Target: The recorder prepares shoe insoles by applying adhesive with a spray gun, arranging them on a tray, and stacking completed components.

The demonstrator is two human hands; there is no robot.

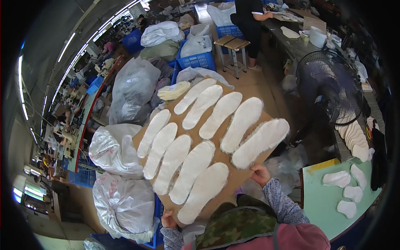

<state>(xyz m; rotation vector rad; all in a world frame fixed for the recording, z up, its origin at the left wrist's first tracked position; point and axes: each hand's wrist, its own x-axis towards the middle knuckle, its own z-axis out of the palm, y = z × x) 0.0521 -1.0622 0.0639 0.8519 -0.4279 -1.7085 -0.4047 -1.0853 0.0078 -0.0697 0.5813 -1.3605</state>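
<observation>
Both hands carry a brown cardboard sheet (227, 166) in front of me, tilted in the view. Two rows of white fluffy insoles (196, 165) lie on it. My left hand (168, 219) is closed on the sheet's near left corner, below the nearest insole. At the near right edge my right hand (261, 174) grips the sheet, its thumb close to the outermost insole (261, 142). The fingers under the sheet are hidden.
Stuffed white sacks (121, 208) and blue crates (198, 60) line the left. A black fan (329, 87) stands right, near stacked insoles (354, 139). White pieces (336, 179) lie on a green table (316, 208). Beyond are a stool (231, 43) and a person (248, 25) at a bench.
</observation>
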